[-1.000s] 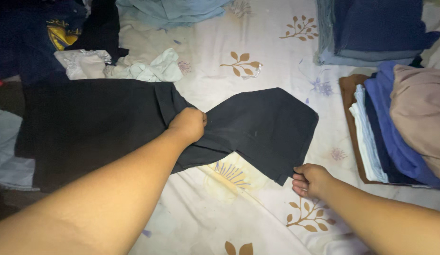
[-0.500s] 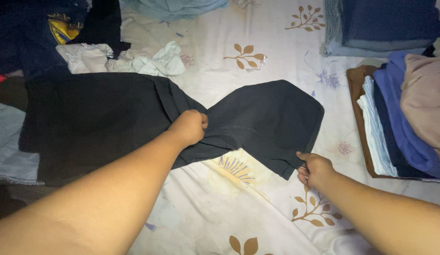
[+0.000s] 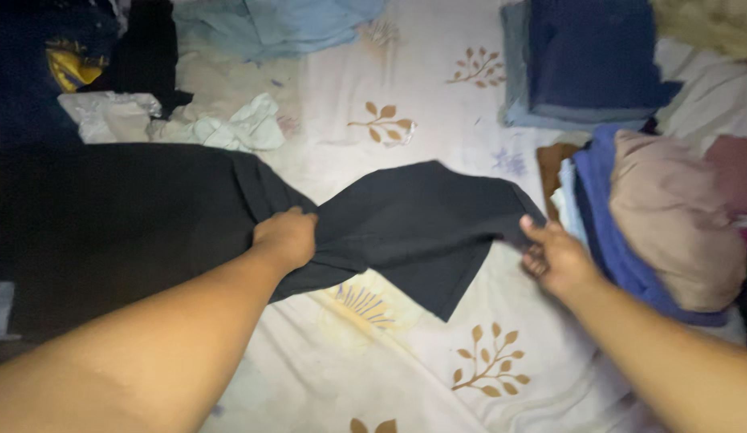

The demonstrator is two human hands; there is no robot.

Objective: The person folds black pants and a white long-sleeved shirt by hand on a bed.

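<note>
Black garment (image 3: 149,224) spread across left and centre of frame on floral bedsheet (image 3: 405,377), bunched at mid-frame. Left hand (image 3: 287,237) clenched on the bunched middle, fingers closed tight around fabric. Right hand (image 3: 554,255) at centre right, fingers pinched on the garment's right edge, that end lifted off the sheet. Stack of folded clothes (image 3: 630,208) just right of the right hand, beige piece on top. Folded navy pile (image 3: 590,56) at upper right. Crumpled white cloth (image 3: 229,128) and light blue garment (image 3: 269,24) at upper left
</note>
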